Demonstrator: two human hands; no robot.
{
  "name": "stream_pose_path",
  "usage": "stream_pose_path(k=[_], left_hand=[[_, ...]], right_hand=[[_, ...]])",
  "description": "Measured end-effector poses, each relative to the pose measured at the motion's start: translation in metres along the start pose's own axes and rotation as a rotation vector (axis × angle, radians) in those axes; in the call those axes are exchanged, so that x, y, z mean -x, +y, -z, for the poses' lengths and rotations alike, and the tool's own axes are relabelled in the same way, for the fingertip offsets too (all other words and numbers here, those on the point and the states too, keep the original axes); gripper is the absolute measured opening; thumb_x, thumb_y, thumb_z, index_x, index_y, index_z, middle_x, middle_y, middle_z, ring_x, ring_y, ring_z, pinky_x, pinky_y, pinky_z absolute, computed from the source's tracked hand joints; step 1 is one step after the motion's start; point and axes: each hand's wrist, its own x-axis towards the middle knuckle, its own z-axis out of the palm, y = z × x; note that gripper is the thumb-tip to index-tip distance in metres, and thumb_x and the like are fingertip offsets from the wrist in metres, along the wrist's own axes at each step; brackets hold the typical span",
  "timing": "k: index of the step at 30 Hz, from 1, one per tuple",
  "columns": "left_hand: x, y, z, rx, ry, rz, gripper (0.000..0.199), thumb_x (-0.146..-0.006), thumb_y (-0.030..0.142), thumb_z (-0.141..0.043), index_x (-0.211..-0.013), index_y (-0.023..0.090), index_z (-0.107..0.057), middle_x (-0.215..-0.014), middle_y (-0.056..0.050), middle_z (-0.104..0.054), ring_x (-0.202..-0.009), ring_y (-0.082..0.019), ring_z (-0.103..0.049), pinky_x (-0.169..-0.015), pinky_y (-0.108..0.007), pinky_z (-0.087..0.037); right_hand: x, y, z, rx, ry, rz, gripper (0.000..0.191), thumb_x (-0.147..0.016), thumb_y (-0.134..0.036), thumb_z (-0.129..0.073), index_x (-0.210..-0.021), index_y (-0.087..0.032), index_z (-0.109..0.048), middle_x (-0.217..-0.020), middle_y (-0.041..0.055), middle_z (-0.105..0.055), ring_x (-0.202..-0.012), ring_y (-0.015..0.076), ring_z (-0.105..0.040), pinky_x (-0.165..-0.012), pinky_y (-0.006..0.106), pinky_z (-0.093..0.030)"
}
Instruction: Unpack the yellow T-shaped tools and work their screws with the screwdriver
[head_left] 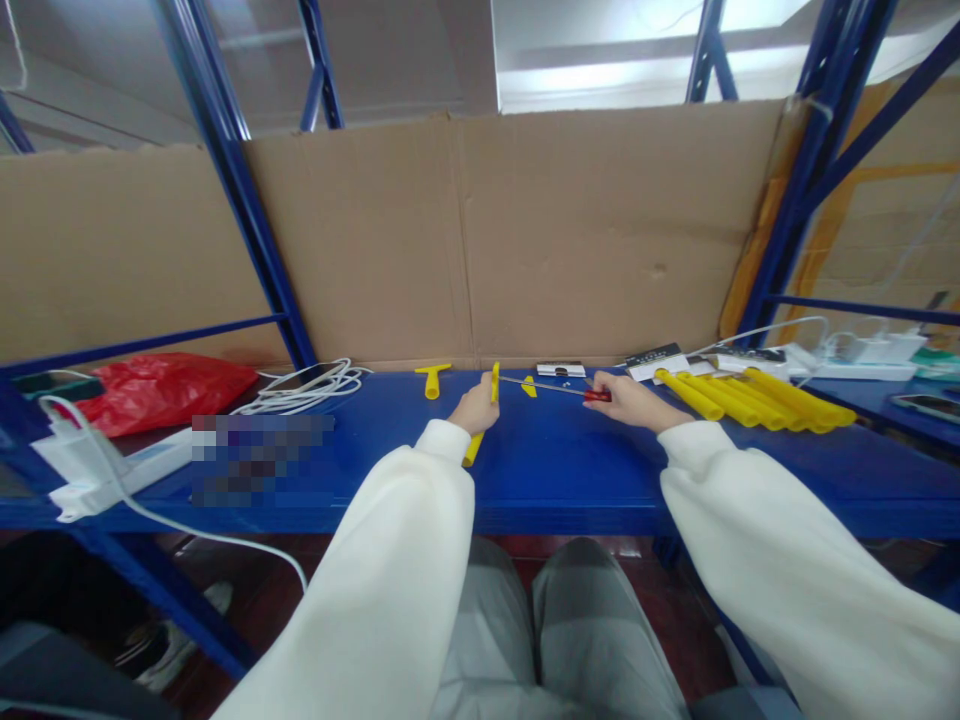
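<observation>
1. The yellow T-shaped piece, the centre of the clock (12 pointing away from the person), is above the blue tabletop, its crosspiece uppermost and its stem slanting to 7 o'clock.
2. The left hand is wrapped around that piece, gripping it just below the crosspiece.
3. The screwdriver reaches in from 3 o'clock, shaft nearly level, tip at the crosspiece; whether the two touch cannot be told.
4. The right hand grasps its red handle, fingers closed over it.
5. A small yellow part lies near 3 o'clock, at the screwdriver's shaft.
6. A second yellow T rests between 9 and 10 o'clock, apart from the left hand.
7. A black-and-white packet lies at 2 o'clock.
8. Well out at 3 o'clock, several yellow tubes lie side by side.
9. At 9 o'clock are a coiled white cable and, farther out, a red plastic bag.
10. A cardboard panel stands at 12 o'clock.
</observation>
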Motion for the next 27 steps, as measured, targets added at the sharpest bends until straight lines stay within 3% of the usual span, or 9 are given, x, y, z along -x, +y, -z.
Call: stream_pose_path(k=[9, 14, 20, 27], left_hand=[[-0.002, -0.003, -0.001, 0.040, 0.007, 0.004, 0.049, -0.086, 0.007, -0.052, -0.134, 0.014, -0.041, -0.120, -0.022, -0.069, -0.114, -0.030, -0.067, -0.101, -0.043, -0.047], [-0.003, -0.002, 0.001, 0.030, -0.019, 0.017, 0.047, -0.089, 0.007, -0.048, -0.135, 0.011, -0.039, -0.118, -0.023, -0.069, -0.110, -0.030, -0.069, -0.100, -0.042, -0.048], [-0.005, -0.004, -0.001, 0.059, 0.001, 0.014, 0.049, -0.085, 0.007, -0.053, -0.132, 0.014, -0.042, -0.118, -0.021, -0.070, -0.110, -0.030, -0.069, -0.099, -0.043, -0.048], [-0.004, -0.003, 0.000, 0.057, 0.003, 0.006, 0.051, -0.084, 0.006, -0.053, -0.134, 0.013, -0.041, -0.120, -0.022, -0.069, -0.110, -0.030, -0.069, -0.101, -0.043, -0.048]], right_hand=[[0.000, -0.007, 0.002, -0.064, -0.090, 0.034, 0.030, -0.093, -0.043, -0.048, -0.081, -0.022, -0.067, -0.081, 0.0084, -0.075, -0.071, 0.0225, -0.066, -0.063, 0.030, -0.047], [0.001, -0.011, -0.003, -0.120, -0.084, 0.002, 0.016, -0.087, -0.038, -0.059, -0.087, -0.022, -0.060, -0.083, 0.0068, -0.072, -0.070, 0.0208, -0.065, -0.064, 0.028, -0.047], [0.001, -0.008, 0.000, -0.011, -0.015, -0.018, 0.015, -0.084, -0.037, -0.063, -0.083, -0.023, -0.057, -0.075, 0.0046, -0.069, -0.063, 0.0192, -0.060, -0.058, 0.028, -0.041], [0.001, -0.008, 0.003, -0.087, -0.101, 0.041, 0.035, -0.094, -0.047, -0.044, -0.075, -0.023, -0.061, -0.068, 0.0060, -0.067, -0.064, 0.0208, -0.062, -0.059, 0.030, -0.042]])
